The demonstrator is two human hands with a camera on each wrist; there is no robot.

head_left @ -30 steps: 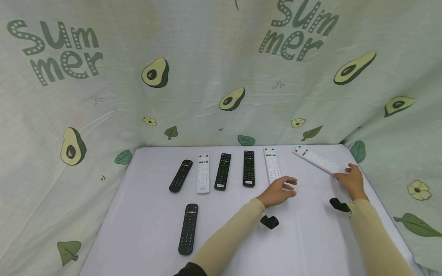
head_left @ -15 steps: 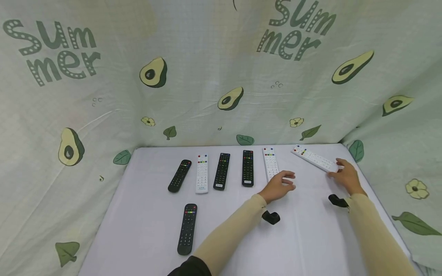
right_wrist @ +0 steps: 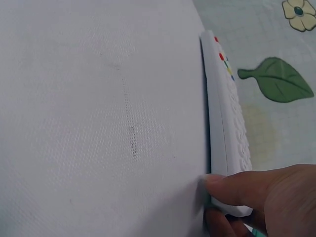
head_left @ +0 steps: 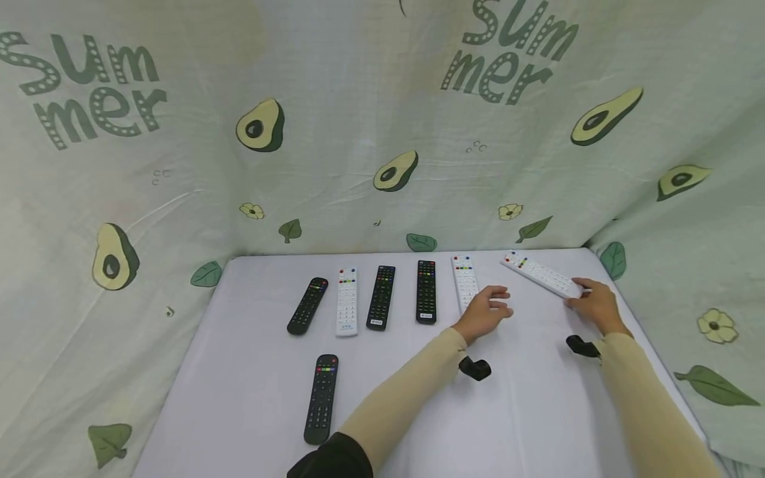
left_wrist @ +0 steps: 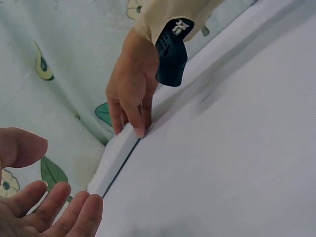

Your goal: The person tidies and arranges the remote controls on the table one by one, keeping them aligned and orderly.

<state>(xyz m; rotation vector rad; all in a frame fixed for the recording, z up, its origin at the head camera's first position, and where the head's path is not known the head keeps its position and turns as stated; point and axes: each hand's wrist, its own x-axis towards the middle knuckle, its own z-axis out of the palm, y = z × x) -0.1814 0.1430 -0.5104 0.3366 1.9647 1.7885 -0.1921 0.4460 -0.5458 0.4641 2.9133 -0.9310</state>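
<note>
At the back right of the table, a white remote control (head_left: 540,273) with coloured buttons lies at a slant. My right hand (head_left: 597,307) pinches its near end. In the right wrist view the thumb (right_wrist: 237,187) presses the side of the white remote control (right_wrist: 224,123), with other fingers under and behind its end. My left hand (head_left: 485,311) hovers with loosely bent fingers, overlapping the lower end of a second white remote control (head_left: 466,279). Nothing is between the left thumb and fingers (left_wrist: 59,207) in the left wrist view.
Left of these, a row holds a black remote (head_left: 426,292), another black remote (head_left: 380,299), a white remote (head_left: 346,302) and a slanted black remote (head_left: 307,305). One more black remote (head_left: 321,398) lies nearer the front. A printed cloth (head_left: 335,199) rises behind the white table (head_left: 251,385).
My right hand has moved slightly forward, and its fingers have come down round the white remote control's near end. The left hand has lifted a little, and the head view has shifted slightly.
</note>
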